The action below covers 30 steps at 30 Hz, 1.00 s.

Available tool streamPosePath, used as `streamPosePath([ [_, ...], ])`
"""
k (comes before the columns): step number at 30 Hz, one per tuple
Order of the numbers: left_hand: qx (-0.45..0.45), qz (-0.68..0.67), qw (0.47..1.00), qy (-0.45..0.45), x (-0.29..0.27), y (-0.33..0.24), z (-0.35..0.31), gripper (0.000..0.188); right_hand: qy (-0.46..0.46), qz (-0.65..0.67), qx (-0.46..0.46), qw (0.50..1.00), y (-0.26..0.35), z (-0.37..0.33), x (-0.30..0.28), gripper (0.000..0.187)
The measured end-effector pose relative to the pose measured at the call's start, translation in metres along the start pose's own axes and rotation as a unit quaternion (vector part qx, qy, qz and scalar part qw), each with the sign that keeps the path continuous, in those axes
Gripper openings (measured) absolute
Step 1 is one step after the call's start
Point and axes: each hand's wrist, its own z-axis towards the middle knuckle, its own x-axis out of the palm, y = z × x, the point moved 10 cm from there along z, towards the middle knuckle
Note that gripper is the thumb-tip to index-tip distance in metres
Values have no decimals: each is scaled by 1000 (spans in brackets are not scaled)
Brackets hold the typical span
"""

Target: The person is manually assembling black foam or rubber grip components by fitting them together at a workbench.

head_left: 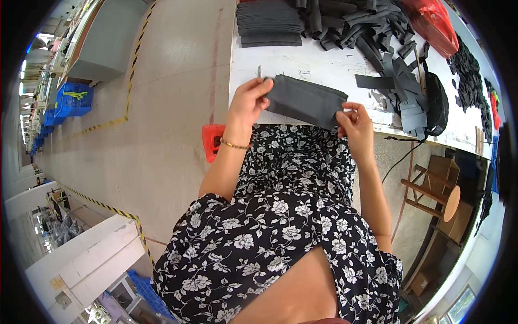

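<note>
Between my two hands a dark grey rectangular fabric piece [305, 100] is stretched out, just over the near edge of the white table [318, 62]. My left hand [251, 100] pinches its left end between thumb and fingers. At the other end, my right hand [355, 124] grips the lower right corner, thumb in front. The piece seems to have more than one layer at its upper edge. Beyond my left hand stands a neat stack of similar dark fabric pieces [270, 24].
Loose dark strips [350, 21] heap at the table's back, beside a red plastic bag [431, 27]. More flat pieces [402, 92] lie scattered at right, near a black rounded object [437, 102] with a cord. A wooden stool [437, 189] stands on the floor at right.
</note>
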Motion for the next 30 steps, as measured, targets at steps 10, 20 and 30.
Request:
streamPosePath([
  [10, 257, 407, 860, -166, -15, -2, -23, 24, -95, -361, -118, 920, -12, -11, 10, 29],
  [20, 445, 760, 466, 84, 114, 36, -18, 42, -44, -567, -308, 763, -2, 7, 72, 68],
  [30, 390, 791, 468, 52, 116, 48, 10, 43, 12, -506, -272, 818, -27, 44, 63, 70],
])
